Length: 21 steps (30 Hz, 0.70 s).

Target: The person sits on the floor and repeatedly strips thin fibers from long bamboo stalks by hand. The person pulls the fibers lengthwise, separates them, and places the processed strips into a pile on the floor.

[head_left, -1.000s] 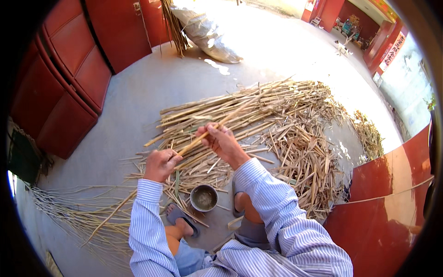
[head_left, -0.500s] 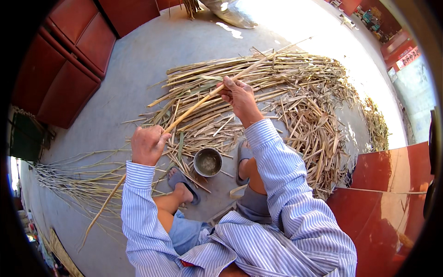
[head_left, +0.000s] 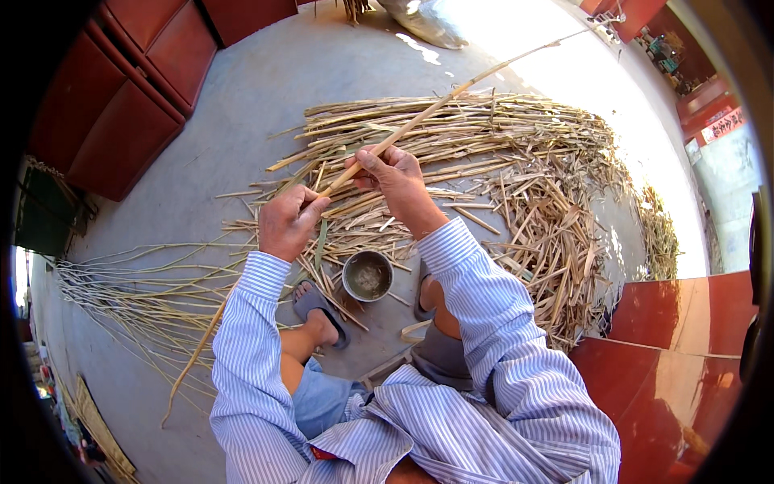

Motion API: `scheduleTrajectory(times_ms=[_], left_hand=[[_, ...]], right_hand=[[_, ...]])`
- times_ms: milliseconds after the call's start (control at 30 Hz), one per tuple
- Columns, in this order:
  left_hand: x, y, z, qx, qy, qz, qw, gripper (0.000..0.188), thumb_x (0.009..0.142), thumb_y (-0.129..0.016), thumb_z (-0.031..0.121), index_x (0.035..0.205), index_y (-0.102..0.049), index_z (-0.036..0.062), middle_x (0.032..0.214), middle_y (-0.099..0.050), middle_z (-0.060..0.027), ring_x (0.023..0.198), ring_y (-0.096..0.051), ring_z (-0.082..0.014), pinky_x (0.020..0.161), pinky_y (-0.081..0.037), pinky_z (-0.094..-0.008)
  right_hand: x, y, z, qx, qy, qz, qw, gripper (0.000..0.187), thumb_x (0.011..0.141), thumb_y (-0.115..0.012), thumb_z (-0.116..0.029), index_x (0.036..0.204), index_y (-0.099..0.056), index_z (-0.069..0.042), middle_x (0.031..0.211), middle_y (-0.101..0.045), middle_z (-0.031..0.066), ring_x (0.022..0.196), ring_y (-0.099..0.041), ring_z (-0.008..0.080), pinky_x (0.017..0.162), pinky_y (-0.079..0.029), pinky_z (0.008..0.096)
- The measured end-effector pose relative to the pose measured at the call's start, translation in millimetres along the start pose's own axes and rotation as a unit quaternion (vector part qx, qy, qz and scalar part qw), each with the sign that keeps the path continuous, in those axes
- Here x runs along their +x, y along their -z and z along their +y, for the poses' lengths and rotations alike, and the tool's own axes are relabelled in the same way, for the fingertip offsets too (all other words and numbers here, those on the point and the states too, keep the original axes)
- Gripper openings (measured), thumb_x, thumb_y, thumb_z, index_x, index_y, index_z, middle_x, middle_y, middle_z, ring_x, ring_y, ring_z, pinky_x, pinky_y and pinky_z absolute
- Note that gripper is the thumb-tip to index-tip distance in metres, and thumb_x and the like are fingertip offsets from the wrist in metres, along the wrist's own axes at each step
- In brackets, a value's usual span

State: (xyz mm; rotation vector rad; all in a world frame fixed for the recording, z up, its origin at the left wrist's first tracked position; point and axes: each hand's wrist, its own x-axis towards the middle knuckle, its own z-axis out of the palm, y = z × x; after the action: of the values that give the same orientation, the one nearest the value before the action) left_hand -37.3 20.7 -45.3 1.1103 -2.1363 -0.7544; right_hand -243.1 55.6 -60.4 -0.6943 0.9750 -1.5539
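Note:
A long, pale tan reed stalk [head_left: 439, 103] slants across the view, from lower left to far upper right. My left hand [head_left: 288, 223] is closed around it, above the metal bowl. Higher up, my right hand [head_left: 393, 182] pinches the same stalk between thumb and fingers. The stalk's lower part runs behind my left sleeve and comes out beside it. Beneath my hands lies a heap of cut stalks [head_left: 508, 121] on the floor. Between my sandalled feet stands the round metal bowl [head_left: 368, 276], which has something murky in it.
Thin peeled stalks [head_left: 121, 294] fan out on the left of the grey floor. Dry husks and short pieces [head_left: 556, 242] are piled at the right. Dark red padded furniture [head_left: 129, 105] stands far left, a glossy red surface [head_left: 677, 355] near right.
Both hands have drawn closer together on the stalk, the left moving up and right, the right shifting slightly left and down. The stalk's far end now reaches farther toward the upper right.

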Motion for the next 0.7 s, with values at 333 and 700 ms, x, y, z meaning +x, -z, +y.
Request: scheduleTrajectory(times_ms=[333,700], left_hand=[[-32,62,-20,0.074,0.084,-0.176,0.978,0.024,0.075,-0.075,0.025,0.079,-0.065,0.0039,0.069,-0.065,-0.0118,0.063,-0.063,-0.0261,0.056,-0.046,-0.0380],[-7,27,-10,0.027,0.015,-0.038,0.999,0.021,0.083,-0.070,0.027,0.082,-0.067,0.0067,0.067,-0.064,-0.0118,0.062,-0.063,-0.0287,0.056,-0.046,-0.0392]], right_hand=[[21,92,-64,0.103,0.133,0.076,0.983,0.026,0.097,-0.058,-0.014,0.115,-0.058,0.003,0.104,-0.068,0.0158,0.096,-0.069,0.0247,0.069,-0.060,0.0232],[5,27,-27,0.005,0.043,0.047,0.998,0.018,0.095,-0.062,-0.020,0.102,-0.063,-0.003,0.093,-0.072,0.0115,0.077,-0.066,0.0128,0.062,-0.053,0.0211]])
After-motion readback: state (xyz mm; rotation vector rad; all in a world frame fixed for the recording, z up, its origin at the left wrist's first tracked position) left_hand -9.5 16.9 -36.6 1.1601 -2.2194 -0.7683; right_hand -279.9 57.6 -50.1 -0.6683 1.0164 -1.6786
